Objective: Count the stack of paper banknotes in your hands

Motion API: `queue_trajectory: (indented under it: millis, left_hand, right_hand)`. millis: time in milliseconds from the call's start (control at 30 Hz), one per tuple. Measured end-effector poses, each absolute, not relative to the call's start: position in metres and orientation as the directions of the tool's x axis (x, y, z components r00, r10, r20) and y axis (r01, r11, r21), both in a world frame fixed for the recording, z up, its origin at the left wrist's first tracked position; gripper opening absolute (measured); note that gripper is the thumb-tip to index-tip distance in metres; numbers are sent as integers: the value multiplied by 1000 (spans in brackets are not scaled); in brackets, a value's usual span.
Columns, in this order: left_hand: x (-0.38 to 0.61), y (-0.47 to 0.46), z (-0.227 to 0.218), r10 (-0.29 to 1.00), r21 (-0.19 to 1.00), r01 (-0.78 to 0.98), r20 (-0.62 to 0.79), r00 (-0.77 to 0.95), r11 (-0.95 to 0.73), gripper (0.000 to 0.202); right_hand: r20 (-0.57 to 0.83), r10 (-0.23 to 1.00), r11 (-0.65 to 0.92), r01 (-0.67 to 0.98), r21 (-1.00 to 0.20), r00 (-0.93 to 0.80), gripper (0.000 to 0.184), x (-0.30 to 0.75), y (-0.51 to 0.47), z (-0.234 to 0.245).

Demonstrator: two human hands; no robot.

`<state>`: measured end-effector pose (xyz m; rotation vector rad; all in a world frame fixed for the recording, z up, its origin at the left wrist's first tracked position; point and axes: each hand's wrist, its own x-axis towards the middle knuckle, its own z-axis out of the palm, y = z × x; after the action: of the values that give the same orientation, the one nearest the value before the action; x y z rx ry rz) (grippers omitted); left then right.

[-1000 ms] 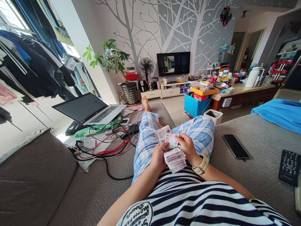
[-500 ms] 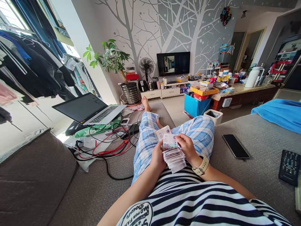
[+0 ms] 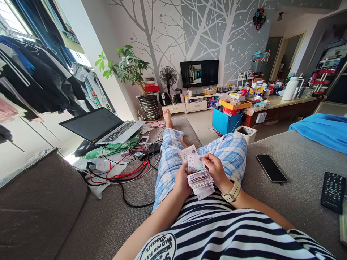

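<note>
- A grey wall [image 3: 168,32] painted with pale bare trees stands behind a dark television [image 3: 199,73].
- Beneath the television runs a low white cabinet [image 3: 187,106], with a standing fan [image 3: 168,76] and a leafy potted plant [image 3: 127,68] to its left.
- Daylight comes through a window [image 3: 11,21] at upper left, where dark clothes [image 3: 40,83] hang.
- A broad grey sofa [image 3: 298,159] fills the foreground, with a blue blanket [image 3: 322,130] at its right.
- The floor [image 3: 202,124] is pale.
- A long wooden surface [image 3: 282,103] at the right is crowded with clutter, and a blue box [image 3: 226,122] stands at its near end.
- A colourful clock [image 3: 259,18] hangs near a doorway [image 3: 288,54].
</note>
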<state>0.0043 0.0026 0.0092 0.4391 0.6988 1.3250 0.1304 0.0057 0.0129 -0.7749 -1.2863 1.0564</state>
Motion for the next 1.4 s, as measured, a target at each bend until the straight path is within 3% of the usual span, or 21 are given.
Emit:
queue_trajectory:
  millis: [1400]
  left_hand:
    - [6,5,8,973,674,-716,-230,29,180,19]
  right_hand:
    - [397,916,377,-209,-902,-61,25,131,2,17]
